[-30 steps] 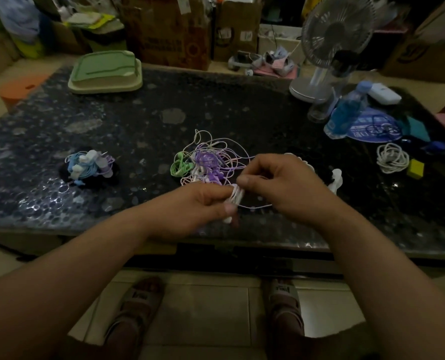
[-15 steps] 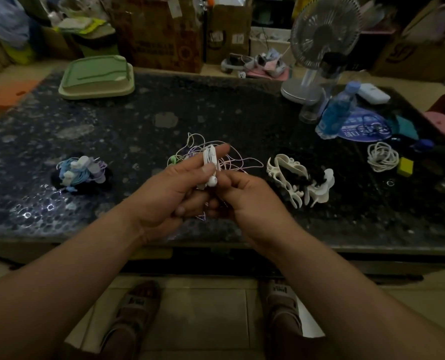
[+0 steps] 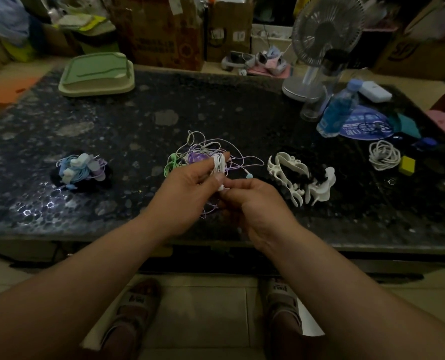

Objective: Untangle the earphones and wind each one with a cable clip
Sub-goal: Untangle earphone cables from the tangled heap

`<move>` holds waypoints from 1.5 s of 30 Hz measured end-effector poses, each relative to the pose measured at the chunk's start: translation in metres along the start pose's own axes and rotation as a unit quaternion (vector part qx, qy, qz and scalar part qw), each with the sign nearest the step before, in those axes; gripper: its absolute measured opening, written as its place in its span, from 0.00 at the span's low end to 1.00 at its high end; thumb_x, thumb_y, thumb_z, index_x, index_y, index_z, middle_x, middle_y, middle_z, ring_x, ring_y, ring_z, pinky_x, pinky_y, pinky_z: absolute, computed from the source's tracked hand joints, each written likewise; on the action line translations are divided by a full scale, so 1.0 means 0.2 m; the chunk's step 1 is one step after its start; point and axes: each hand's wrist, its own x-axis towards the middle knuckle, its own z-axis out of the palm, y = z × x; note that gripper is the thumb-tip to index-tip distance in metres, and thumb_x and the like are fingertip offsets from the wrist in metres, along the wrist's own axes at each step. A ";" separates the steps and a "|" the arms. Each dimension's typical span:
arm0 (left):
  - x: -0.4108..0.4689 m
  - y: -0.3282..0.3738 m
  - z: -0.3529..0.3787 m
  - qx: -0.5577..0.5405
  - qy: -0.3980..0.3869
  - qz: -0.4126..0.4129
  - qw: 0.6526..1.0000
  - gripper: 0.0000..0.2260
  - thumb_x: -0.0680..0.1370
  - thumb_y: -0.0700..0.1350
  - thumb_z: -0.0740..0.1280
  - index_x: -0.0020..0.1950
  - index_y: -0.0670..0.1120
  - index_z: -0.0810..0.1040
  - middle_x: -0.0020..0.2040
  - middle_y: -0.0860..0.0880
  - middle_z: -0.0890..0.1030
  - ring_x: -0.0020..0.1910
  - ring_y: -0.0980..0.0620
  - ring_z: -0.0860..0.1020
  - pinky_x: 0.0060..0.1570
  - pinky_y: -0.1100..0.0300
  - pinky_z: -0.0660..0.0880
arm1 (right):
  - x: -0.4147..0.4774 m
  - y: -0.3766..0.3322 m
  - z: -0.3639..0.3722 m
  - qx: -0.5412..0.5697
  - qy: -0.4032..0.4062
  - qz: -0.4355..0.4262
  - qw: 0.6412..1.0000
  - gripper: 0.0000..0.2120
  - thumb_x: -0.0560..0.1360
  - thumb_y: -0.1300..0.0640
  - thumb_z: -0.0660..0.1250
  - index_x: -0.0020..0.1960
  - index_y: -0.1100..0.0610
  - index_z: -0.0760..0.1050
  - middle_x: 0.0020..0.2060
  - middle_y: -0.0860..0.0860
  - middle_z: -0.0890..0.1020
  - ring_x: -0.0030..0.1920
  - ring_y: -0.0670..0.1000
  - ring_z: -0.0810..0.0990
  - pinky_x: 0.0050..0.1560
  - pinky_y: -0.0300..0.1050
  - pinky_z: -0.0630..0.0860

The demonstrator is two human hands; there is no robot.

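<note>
My left hand (image 3: 187,193) holds a wound bundle of white earphone cable (image 3: 218,162) upright between thumb and fingers. My right hand (image 3: 257,203) pinches the white earbud end (image 3: 220,188) just below that bundle. Behind my hands a tangle of purple, green and white earphones (image 3: 198,152) lies on the dark table (image 3: 138,126), with a blue earbud (image 3: 249,175) at its right edge. A pile of wound earphones with clips (image 3: 81,167) rests at the left. White and black cable clips (image 3: 299,175) are heaped at the right.
A coiled white cable (image 3: 383,154) and a yellow block (image 3: 407,165) sit at the far right. A blue bottle (image 3: 339,110), a desk fan (image 3: 320,35) and a white box (image 3: 374,92) stand at the back right. A green lidded tray (image 3: 96,74) is at the back left.
My hands have risen from the table's front edge, turning the white cable bundle upright. The right hand shifted from beside the bundle to below it, at the earbud end.
</note>
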 end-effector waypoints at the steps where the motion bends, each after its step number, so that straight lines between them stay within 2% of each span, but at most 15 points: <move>1: 0.00 0.01 0.00 -0.005 -0.005 -0.001 1.000 0.18 0.86 0.44 0.63 0.76 0.53 0.75 0.57 0.57 0.86 0.60 0.52 0.83 0.62 0.56 0.80 | 0.00 0.01 0.00 -0.005 -0.003 -0.001 1.000 0.07 0.78 0.66 0.70 0.52 0.58 0.84 0.40 0.54 0.87 0.35 0.47 0.84 0.34 0.41 0.79; 3: 0.00 0.01 0.00 -0.026 -0.007 -0.013 1.000 0.18 0.87 0.43 0.62 0.76 0.53 0.74 0.57 0.56 0.86 0.57 0.55 0.84 0.59 0.59 0.81 | -0.01 0.02 0.01 -0.034 -0.021 -0.005 0.999 0.09 0.78 0.65 0.71 0.57 0.57 0.84 0.43 0.55 0.87 0.39 0.49 0.84 0.36 0.41 0.79; 5: 0.02 0.01 0.00 -0.121 -0.005 -0.057 0.991 0.16 0.87 0.42 0.60 0.73 0.52 0.77 0.54 0.53 0.87 0.52 0.54 0.84 0.54 0.59 0.80 | -0.02 0.00 0.00 -0.076 -0.047 -0.007 0.996 0.12 0.79 0.64 0.71 0.61 0.57 0.81 0.45 0.55 0.87 0.41 0.50 0.84 0.37 0.41 0.80; 8: 0.04 0.02 -0.05 -0.349 -0.038 -0.112 0.930 0.13 0.86 0.39 0.57 0.66 0.43 0.78 0.40 0.49 0.78 0.39 0.53 0.76 0.43 0.58 0.75 | -0.02 -0.09 -0.05 -0.095 -0.038 -0.021 0.995 0.09 0.79 0.64 0.66 0.59 0.59 0.80 0.40 0.54 0.85 0.39 0.50 0.82 0.36 0.42 0.77; 10: 0.04 0.05 -0.08 -0.435 -0.080 -0.119 0.889 0.11 0.85 0.39 0.55 0.59 0.42 0.77 0.36 0.50 0.71 0.35 0.54 0.70 0.36 0.61 0.72 | -0.01 -0.14 -0.09 -0.097 -0.033 -0.058 0.993 0.09 0.80 0.63 0.65 0.58 0.58 0.82 0.40 0.52 0.84 0.40 0.50 0.80 0.38 0.43 0.77; 13: 0.01 0.10 -0.06 -0.468 -0.141 -0.119 0.864 0.09 0.84 0.40 0.55 0.53 0.44 0.75 0.35 0.51 0.69 0.33 0.54 0.67 0.32 0.62 0.68 | -0.01 -0.15 -0.09 -0.078 -0.125 -0.087 0.985 0.13 0.84 0.56 0.64 0.65 0.59 0.81 0.49 0.54 0.85 0.49 0.53 0.82 0.50 0.50 0.81; 16: 0.00 0.10 -0.04 -0.463 -0.177 -0.132 0.858 0.09 0.83 0.42 0.55 0.51 0.45 0.75 0.35 0.51 0.68 0.33 0.54 0.67 0.32 0.62 0.67 | -0.01 -0.14 -0.08 -0.052 -0.160 -0.101 0.980 0.15 0.85 0.56 0.63 0.65 0.64 0.80 0.48 0.59 0.85 0.47 0.56 0.84 0.56 0.61 0.83; 19: 0.01 0.09 -0.04 -0.440 -0.169 -0.164 0.867 0.09 0.84 0.45 0.56 0.48 0.46 0.74 0.34 0.50 0.66 0.33 0.54 0.65 0.32 0.62 0.65 | 0.03 -0.11 -0.10 -0.092 -0.108 -0.128 0.982 0.08 0.83 0.58 0.67 0.57 0.58 0.83 0.48 0.58 0.86 0.49 0.57 0.85 0.58 0.62 0.82; 23: 0.02 0.07 0.03 -0.391 -0.089 -0.190 0.896 0.13 0.86 0.50 0.59 0.45 0.46 0.73 0.32 0.49 0.65 0.30 0.53 0.63 0.27 0.63 0.61 | 0.04 -0.11 -0.09 -0.175 -0.045 -0.139 0.974 0.07 0.83 0.59 0.67 0.49 0.56 0.82 0.38 0.51 0.85 0.40 0.49 0.82 0.45 0.48 0.81; 25: 0.03 0.06 0.06 -0.366 -0.061 -0.186 0.910 0.13 0.86 0.49 0.59 0.44 0.46 0.72 0.31 0.49 0.64 0.28 0.54 0.61 0.25 0.64 0.58 | 0.04 -0.09 -0.08 -0.211 -0.015 -0.151 0.966 0.07 0.82 0.58 0.68 0.46 0.55 0.82 0.37 0.54 0.83 0.38 0.50 0.79 0.46 0.55 0.82; 28: 0.04 0.04 0.07 -0.359 -0.057 -0.185 0.913 0.13 0.87 0.49 0.58 0.44 0.46 0.71 0.31 0.50 0.63 0.27 0.54 0.59 0.23 0.65 0.55 | 0.05 -0.08 -0.07 -0.227 0.001 -0.154 0.962 0.06 0.81 0.55 0.70 0.46 0.53 0.83 0.43 0.60 0.85 0.41 0.55 0.81 0.54 0.69 0.80; 33: 0.11 0.04 0.10 -0.358 -0.054 -0.172 0.916 0.14 0.87 0.47 0.57 0.43 0.46 0.71 0.30 0.50 0.63 0.25 0.55 0.58 0.22 0.67 0.54 | 0.07 -0.13 -0.20 -0.245 -0.003 -0.131 0.961 0.06 0.82 0.53 0.69 0.49 0.51 0.83 0.43 0.52 0.86 0.45 0.52 0.85 0.55 0.60 0.84; 36: 0.17 0.03 0.11 -0.366 -0.046 -0.165 0.915 0.14 0.87 0.47 0.57 0.42 0.47 0.71 0.30 0.51 0.62 0.26 0.55 0.57 0.22 0.66 0.54 | 0.13 -0.22 -0.40 -0.355 0.117 -0.163 0.913 0.08 0.82 0.51 0.67 0.48 0.51 0.82 0.39 0.47 0.84 0.40 0.47 0.81 0.45 0.48 0.78; 40: 0.23 0.04 0.12 -0.370 -0.044 -0.165 0.913 0.14 0.87 0.48 0.57 0.43 0.47 0.70 0.30 0.51 0.63 0.28 0.54 0.56 0.23 0.64 0.53 | 0.23 -0.31 -0.78 -0.482 0.311 -0.130 0.809 0.05 0.81 0.53 0.65 0.50 0.52 0.80 0.44 0.48 0.82 0.46 0.51 0.80 0.46 0.46 0.72; 45: 0.27 0.04 0.13 -0.363 -0.056 -0.167 0.915 0.14 0.87 0.46 0.57 0.43 0.46 0.71 0.31 0.50 0.61 0.28 0.54 0.57 0.27 0.60 0.49 | 0.31 -0.27 -0.98 -0.456 0.340 -0.018 0.822 0.17 0.79 0.49 0.70 0.39 0.59 0.72 0.28 0.53 0.71 0.30 0.55 0.72 0.34 0.47 0.66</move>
